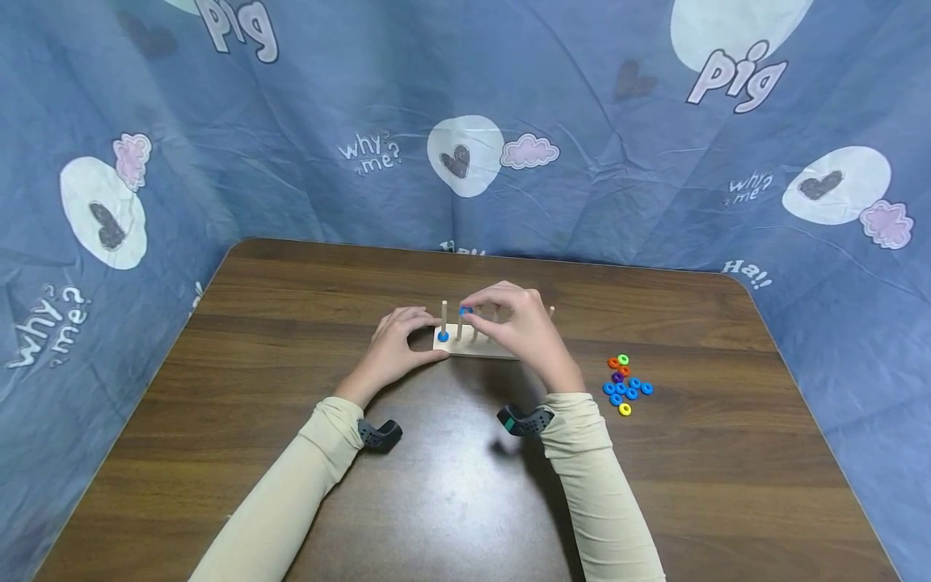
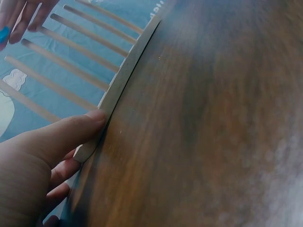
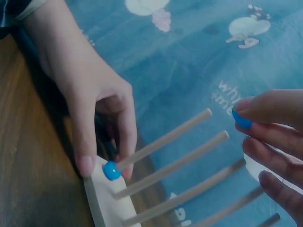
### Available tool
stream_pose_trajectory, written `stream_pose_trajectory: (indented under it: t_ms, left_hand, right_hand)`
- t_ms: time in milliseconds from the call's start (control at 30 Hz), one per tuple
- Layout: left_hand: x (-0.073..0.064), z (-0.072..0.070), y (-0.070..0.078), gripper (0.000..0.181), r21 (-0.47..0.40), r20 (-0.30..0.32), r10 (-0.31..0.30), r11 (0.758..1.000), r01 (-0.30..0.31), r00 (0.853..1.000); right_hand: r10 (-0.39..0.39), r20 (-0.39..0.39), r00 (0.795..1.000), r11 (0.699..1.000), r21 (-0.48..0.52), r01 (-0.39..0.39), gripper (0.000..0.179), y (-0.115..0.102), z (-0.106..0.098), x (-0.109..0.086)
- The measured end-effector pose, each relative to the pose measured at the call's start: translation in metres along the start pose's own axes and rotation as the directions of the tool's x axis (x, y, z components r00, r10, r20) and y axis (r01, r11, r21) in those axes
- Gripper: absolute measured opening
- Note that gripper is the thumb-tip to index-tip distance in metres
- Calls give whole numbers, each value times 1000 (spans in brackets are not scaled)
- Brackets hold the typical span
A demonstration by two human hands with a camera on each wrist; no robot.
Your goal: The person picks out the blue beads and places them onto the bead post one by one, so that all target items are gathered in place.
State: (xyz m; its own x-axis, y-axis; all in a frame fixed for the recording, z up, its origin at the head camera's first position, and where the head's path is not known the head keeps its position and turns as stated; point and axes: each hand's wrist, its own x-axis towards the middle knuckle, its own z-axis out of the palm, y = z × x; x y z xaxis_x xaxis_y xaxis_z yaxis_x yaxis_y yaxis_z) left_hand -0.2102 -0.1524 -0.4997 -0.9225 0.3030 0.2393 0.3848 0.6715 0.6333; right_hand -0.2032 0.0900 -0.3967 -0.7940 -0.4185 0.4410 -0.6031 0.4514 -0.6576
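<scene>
A pale wooden peg board (image 1: 476, 346) with a row of upright pegs sits on the table. My left hand (image 1: 394, 343) grips its left end, the thumb (image 2: 90, 124) on the near edge and fingers behind. A blue ring (image 3: 112, 170) lies at the foot of the leftmost peg (image 1: 444, 311). Between thumb and forefinger, my right hand (image 1: 525, 330) pinches another blue ring (image 3: 242, 119). In the head view this ring overlaps the top of the second peg; in the right wrist view it shows apart from the peg tips. The right hand hides several pegs from the head camera.
Right of the board, loose rings lie in a cluster on the brown wooden table (image 1: 727, 453): several blue rings (image 1: 631, 394), orange rings (image 1: 613, 363), a green ring (image 1: 623, 360), a purple ring (image 1: 617, 377) and a yellow ring (image 1: 625, 410). A blue printed cloth (image 1: 582, 210) hangs behind.
</scene>
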Motion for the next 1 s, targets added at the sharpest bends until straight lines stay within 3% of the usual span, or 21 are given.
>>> stream_pose_trajectory:
  t_ms: [367, 767, 1000]
  left_hand:
    - [0, 0, 2, 58, -1, 0, 12, 1000, -12, 1000]
    - [-1, -2, 5, 56, 5, 10, 41, 999, -41, 999]
    - [-2, -3, 7, 53, -14, 60, 4, 1000, -3, 998]
  right_hand:
    - [-10, 28, 1000, 996, -84, 12, 16, -3, 11, 12]
    - [-14, 23, 1000, 996, -86, 16, 14, -4, 14, 11]
    - [0, 45, 999, 997, -83, 4, 14, -6, 15, 10]
